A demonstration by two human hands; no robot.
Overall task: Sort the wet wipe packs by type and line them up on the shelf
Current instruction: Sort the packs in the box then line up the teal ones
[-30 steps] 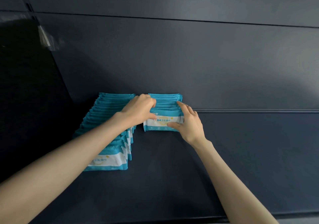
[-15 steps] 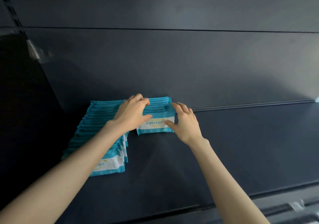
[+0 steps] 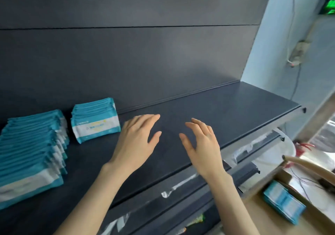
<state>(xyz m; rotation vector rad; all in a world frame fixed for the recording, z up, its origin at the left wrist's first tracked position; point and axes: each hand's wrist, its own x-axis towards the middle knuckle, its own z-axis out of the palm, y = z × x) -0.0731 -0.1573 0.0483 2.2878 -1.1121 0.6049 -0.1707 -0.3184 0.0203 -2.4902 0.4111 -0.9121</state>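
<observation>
Head view, short row: the smaller file of teal-and-white wet wipe packs [image 3: 95, 119] stood on edge at the back of the shelf [image 3: 226, 107], at ten o'clock from my left hand [image 3: 137, 140], near it but not touched.
Long row: a longer file of like-looking packs [image 3: 30, 153] ran toward me at nine o'clock, just beside the short one with a narrow gap between.
Handling: I judged each pack light, soft and squashy, with slick film. A file pushed at one corner would likely fan out or tip.
Where to hold: flat palms on both ends of a file, or a pinch across one pack's short sides.
Left hand: fingers spread and straight, empty, over bare shelf.
Right hand [image 3: 201, 144]: at three o'clock of the left, loosely spread, empty. I could not tell if it touched the shelf.
Box: more blue packs [image 3: 283, 201] lay in a cardboard box [image 3: 253, 211] at four o'clock, well apart and too blurred to type.
</observation>
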